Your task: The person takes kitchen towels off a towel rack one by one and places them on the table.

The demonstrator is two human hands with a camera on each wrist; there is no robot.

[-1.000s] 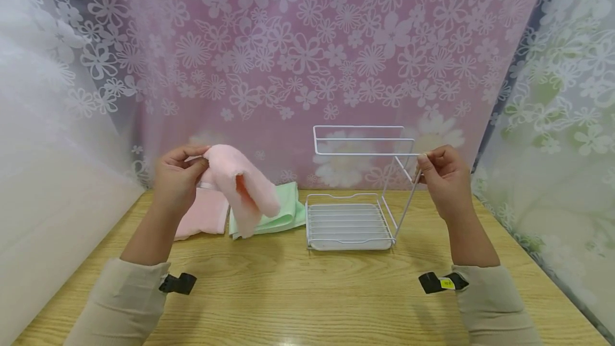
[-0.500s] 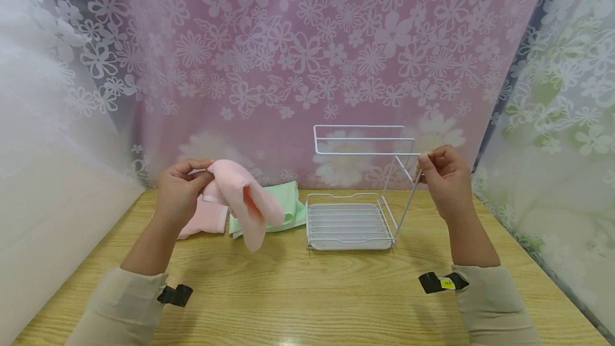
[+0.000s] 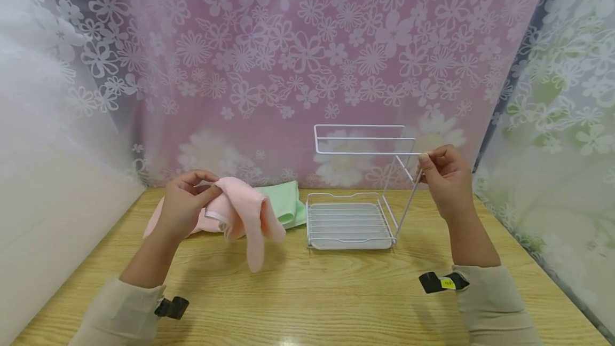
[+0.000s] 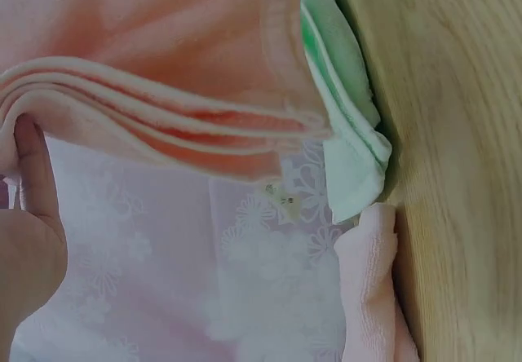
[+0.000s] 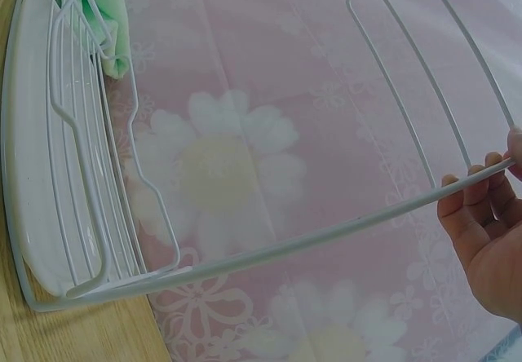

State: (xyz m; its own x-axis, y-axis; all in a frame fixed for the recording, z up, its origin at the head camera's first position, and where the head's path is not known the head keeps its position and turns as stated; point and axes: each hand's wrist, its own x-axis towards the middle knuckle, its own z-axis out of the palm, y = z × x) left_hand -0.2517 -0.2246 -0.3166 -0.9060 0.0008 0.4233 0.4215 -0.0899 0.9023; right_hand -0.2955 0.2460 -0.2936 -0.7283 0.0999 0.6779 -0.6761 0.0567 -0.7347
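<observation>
My left hand (image 3: 184, 204) pinches a folded pink towel (image 3: 245, 207) by one end, and its loose ends droop over the table. In the left wrist view the towel's stacked layers (image 4: 163, 125) show, with my thumb under them. A white wire rack (image 3: 365, 152) stands to the right, with a top shelf of bars and a white tray (image 3: 348, 226) under its lower bars. My right hand (image 3: 447, 180) grips the rack's upper right corner between thumb and fingers; the right wrist view shows the fingers curled at the rod (image 5: 326, 240).
Behind the held towel lie a folded green towel (image 3: 288, 202) and another pink towel (image 3: 154, 220), partly hidden by my left hand and the held towel. The wooden table (image 3: 307, 298) reaches back to a floral curtain (image 3: 288, 68). More sheeting hangs at both sides.
My left hand has come down and slightly right with the pink towel, whose hanging end now drops lower toward the table. My right hand and the rack have stayed put.
</observation>
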